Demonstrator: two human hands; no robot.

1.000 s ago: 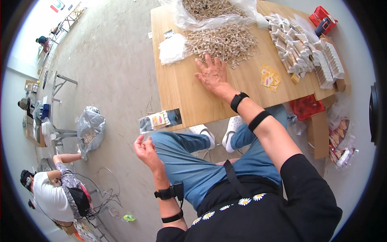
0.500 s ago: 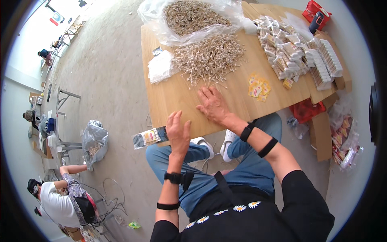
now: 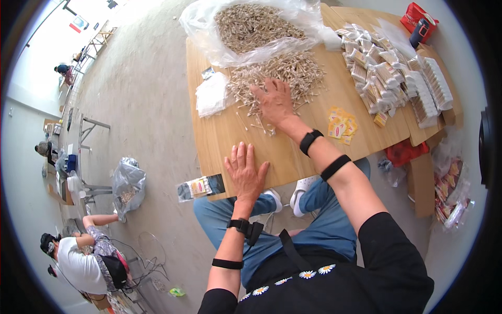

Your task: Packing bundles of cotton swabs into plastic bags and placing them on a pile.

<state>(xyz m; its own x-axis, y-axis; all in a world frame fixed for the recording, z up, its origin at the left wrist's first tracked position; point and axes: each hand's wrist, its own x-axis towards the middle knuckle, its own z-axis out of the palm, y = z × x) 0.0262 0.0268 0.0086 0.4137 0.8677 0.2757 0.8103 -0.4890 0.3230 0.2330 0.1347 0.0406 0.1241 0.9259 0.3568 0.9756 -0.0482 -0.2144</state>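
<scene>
My right hand (image 3: pixel 274 102) rests on the near side of a loose heap of cotton swabs (image 3: pixel 298 70), its fingers spread over them. Whether any swab sits under the fingertips is hidden. A few single swabs (image 3: pixel 243 121) lie on the wood just left of that hand. Flat near the table's front edge is my left hand (image 3: pixel 246 170), fingers stretched out and holding nothing. Beside it, a small clear packet of swabs with a yellow label (image 3: pixel 199 187) juts over the table's left corner. A stack of thin white bags (image 3: pixel 212 95) lies left of the heap.
Behind the heap is a big clear plastic bag (image 3: pixel 198 23) full of swabs. Packed swab bundles (image 3: pixel 374 73) pile up at the right, near yellow cards (image 3: pixel 341 124). A dark bottle (image 3: pixel 418 34) stands by a red bag (image 3: pixel 415 15). A co-worker (image 3: pixel 81 264) is at lower left.
My right hand has moved forward from the bare wood onto the swab heap. My left hand has shifted right, away from the labelled packet, and its fingers have spread.
</scene>
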